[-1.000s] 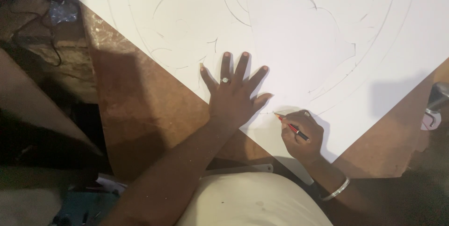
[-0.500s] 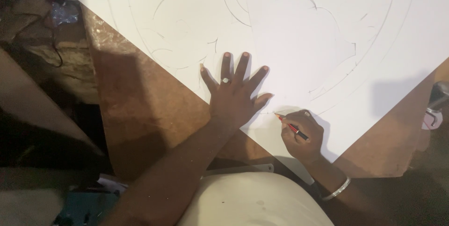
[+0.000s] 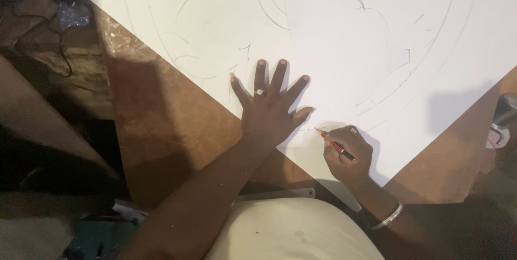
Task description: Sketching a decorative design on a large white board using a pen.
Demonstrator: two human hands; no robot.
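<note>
Red pencil (image 3: 336,145) tip points up-left on paper (image 3: 344,50).

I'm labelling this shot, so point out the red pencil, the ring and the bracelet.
red pencil (image 3: 336,146), head view, middle of the shaft.
ring (image 3: 259,92), head view, its top, on a finger of the left hand.
bracelet (image 3: 389,217), head view, band on the right wrist.

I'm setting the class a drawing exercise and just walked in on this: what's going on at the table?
A person is drawing on a large white sheet that already carries curved pencil lines. The left hand, with a ring on one finger, lies flat with fingers spread on the sheet's near edge. The right hand, with a bangle at the wrist, holds a red pencil whose tip touches the paper beside the left thumb. The sheet lies on a brown board.
</note>
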